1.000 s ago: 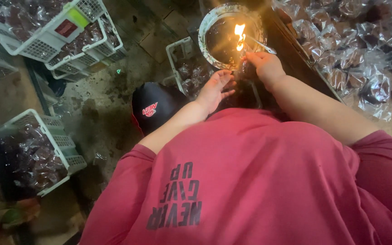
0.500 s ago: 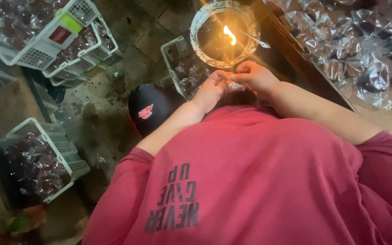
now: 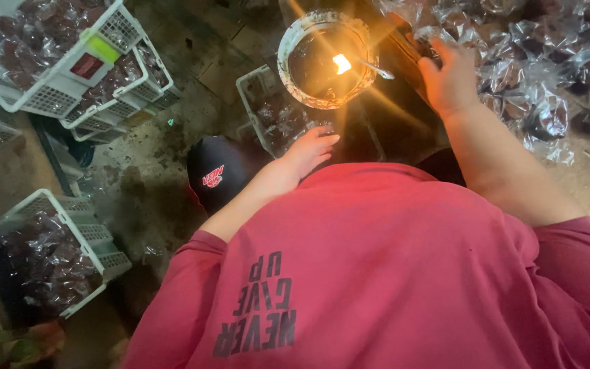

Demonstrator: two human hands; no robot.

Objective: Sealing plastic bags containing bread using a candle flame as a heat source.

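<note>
My left hand [image 3: 312, 150] hangs low in front of my red shirt, fingers stretched out and holding nothing, just over a white crate [image 3: 254, 89] of bagged dark goods. My right hand [image 3: 448, 78] reaches out to the right of a round bowl [image 3: 288, 61]. Its fingers lie spread on the edge of a pile of clear plastic bags [image 3: 548, 82] with dark contents. A small flame [image 3: 341, 63] burns in the bowl over a dark filling, and a thin metal stick [image 3: 377, 72] rests across the rim. Both hands are apart from the flame.
White plastic crates [image 3: 56, 75] full of bagged dark red pieces are stacked at the upper left, and another crate [image 3: 52, 253] stands at the lower left. A black cap [image 3: 216, 174] lies beside my left arm. The ground is dark, stained concrete.
Both hands were together at the flame, pinching something small. They have come apart: the right hand has swung right onto the bag pile and the left hand has dropped towards my chest.
</note>
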